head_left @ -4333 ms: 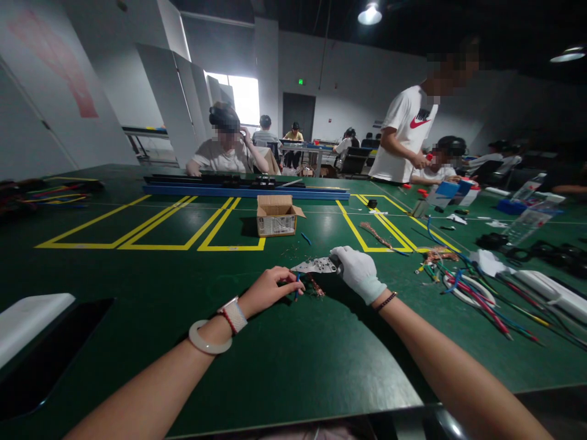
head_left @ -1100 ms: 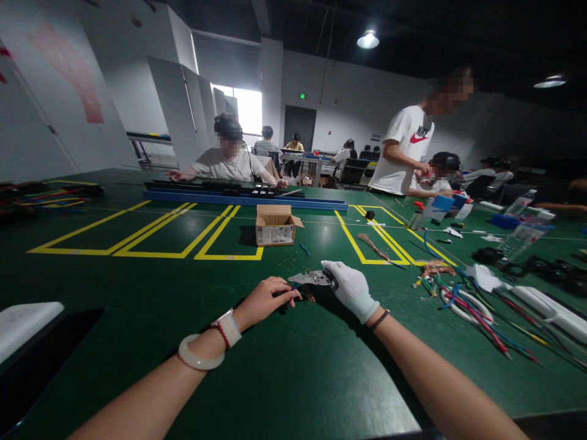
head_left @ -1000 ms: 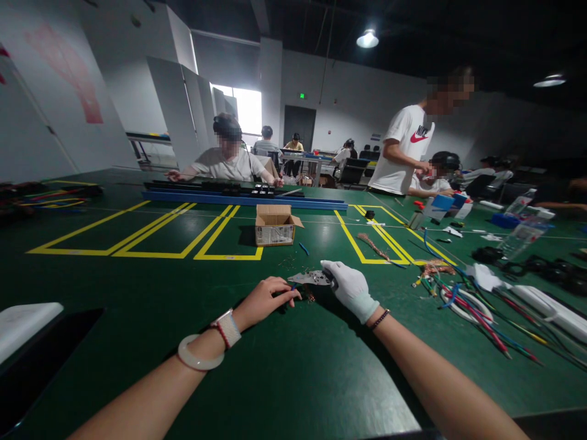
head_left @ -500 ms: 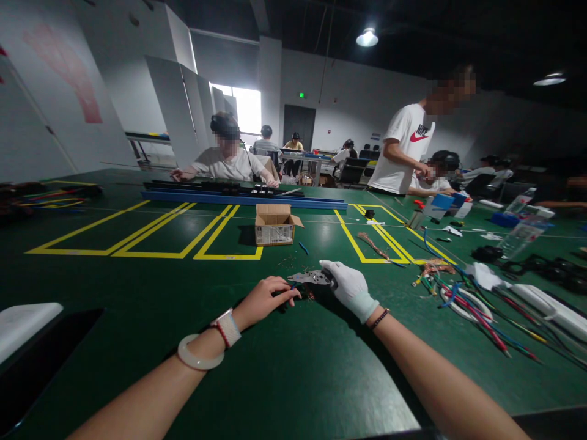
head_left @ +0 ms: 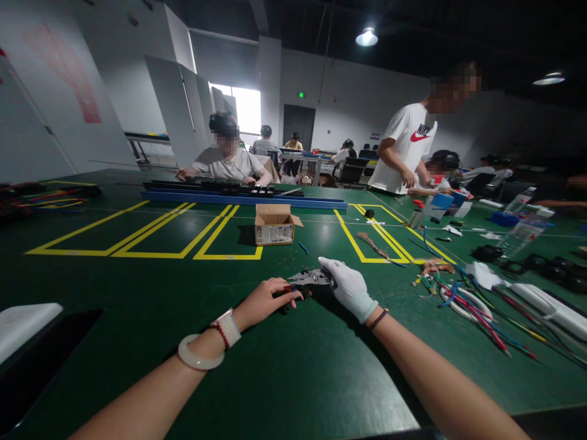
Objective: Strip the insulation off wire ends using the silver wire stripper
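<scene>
Before me spreads a green table (head_left: 257, 382) with yellow tape outlines (head_left: 153, 255). An open cardboard box (head_left: 276, 234) stands ahead of me, a short blue wire piece (head_left: 304, 248) near it, a long blue rail (head_left: 206, 198) beyond. On my right lie a copper strand (head_left: 373, 245) and tangled wires (head_left: 486, 329).

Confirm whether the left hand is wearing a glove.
No, the left hand is bare, and the white glove is on the right hand.
</scene>
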Motion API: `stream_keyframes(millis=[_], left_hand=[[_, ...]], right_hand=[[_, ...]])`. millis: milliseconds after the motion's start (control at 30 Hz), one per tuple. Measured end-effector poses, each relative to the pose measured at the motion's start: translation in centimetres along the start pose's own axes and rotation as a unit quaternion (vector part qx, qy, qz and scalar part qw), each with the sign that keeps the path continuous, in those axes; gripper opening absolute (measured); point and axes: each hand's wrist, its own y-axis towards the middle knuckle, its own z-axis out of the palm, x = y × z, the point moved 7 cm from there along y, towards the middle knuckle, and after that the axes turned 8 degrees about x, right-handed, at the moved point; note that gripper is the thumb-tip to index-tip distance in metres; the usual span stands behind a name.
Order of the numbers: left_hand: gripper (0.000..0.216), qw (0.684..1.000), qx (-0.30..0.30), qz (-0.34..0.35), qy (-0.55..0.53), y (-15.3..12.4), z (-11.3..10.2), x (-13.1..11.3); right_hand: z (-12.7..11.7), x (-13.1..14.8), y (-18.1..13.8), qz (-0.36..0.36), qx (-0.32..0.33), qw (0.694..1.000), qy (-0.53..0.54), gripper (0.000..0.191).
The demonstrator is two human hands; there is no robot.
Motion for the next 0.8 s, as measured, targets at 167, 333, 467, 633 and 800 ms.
stream_keyframes(millis=[167,333,467,633,800], left_hand=[[0.034,1.000,0.013,-0.004,-0.012,-0.14,0.12,-0.13],[0.030,1.000,0.018,0.009,-0.019,-0.19,0.15,-0.15],[0.028,1.000,0.016,0.006,-0.018,-0.20,0.14,-0.05],[0.028,1.000,0.009,0.004,-0.015,-0.18,0.10,-0.11],[0.026,1.000,0.013,-0.005,-0.011,-0.12,0.17,-0.04]], right_hand=[[0.12,-0.14,0.02,-0.005,-0.011,1.000,0.017,0.057],[0.20,-0.16,0.00,0.004,0.000,1.000,0.012,0.056],[0.25,-0.14,-0.04,0.011,0.009,1.000,0.010,0.059],[0.28,-0.20,-0.02,0.005,-0.002,1.000,0.018,0.059],[0.29,-0.33,0.09,0.001,-0.017,0.999,0.034,0.061]])
